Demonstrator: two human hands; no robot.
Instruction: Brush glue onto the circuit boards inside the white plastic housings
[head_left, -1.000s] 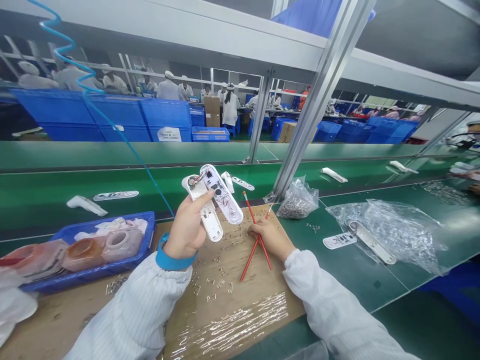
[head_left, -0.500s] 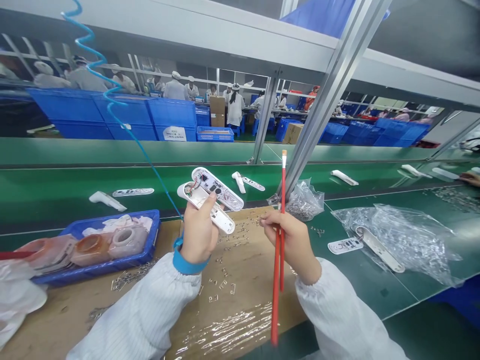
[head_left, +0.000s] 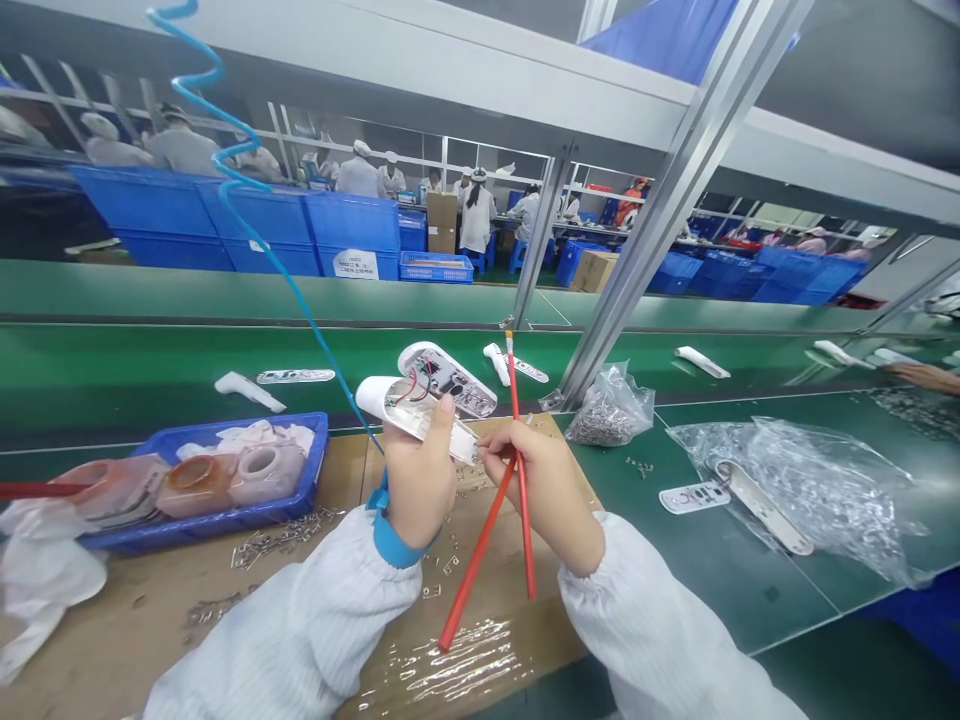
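My left hand (head_left: pixel 420 475), with a blue band at the wrist, is closed around a white plastic shell (head_left: pixel 375 396) with its hollow side showing. A second shell half with a circuit board (head_left: pixel 456 382) lies behind it, joined by red and dark wires. My right hand (head_left: pixel 547 480) grips two red-handled brushes (head_left: pixel 525 530) that cross each other; the bristles of one point up. Its pinched fingertips touch the lower right end of the shell. Whether a small part sits between them cannot be made out. Small metal pieces (head_left: pixel 451 566) lie on the brown sheet (head_left: pixel 352 610) below.
On the left stands a blue tray (head_left: pixel 300 510) with jars. To the right lie a bag of metal parts (head_left: pixel 611 410), clear plastic bags (head_left: pixel 832 480) and an opened shell (head_left: pixel 761 505). More shells (head_left: pixel 251 390) lie along the green belt (head_left: pixel 390 350). A metal post (head_left: pixel 660 220) rises ahead.
My right hand has moved left from over the sheet to the end of the shell, and the brushes have swung into a cross. My left hand has tilted the shell and shifted right.
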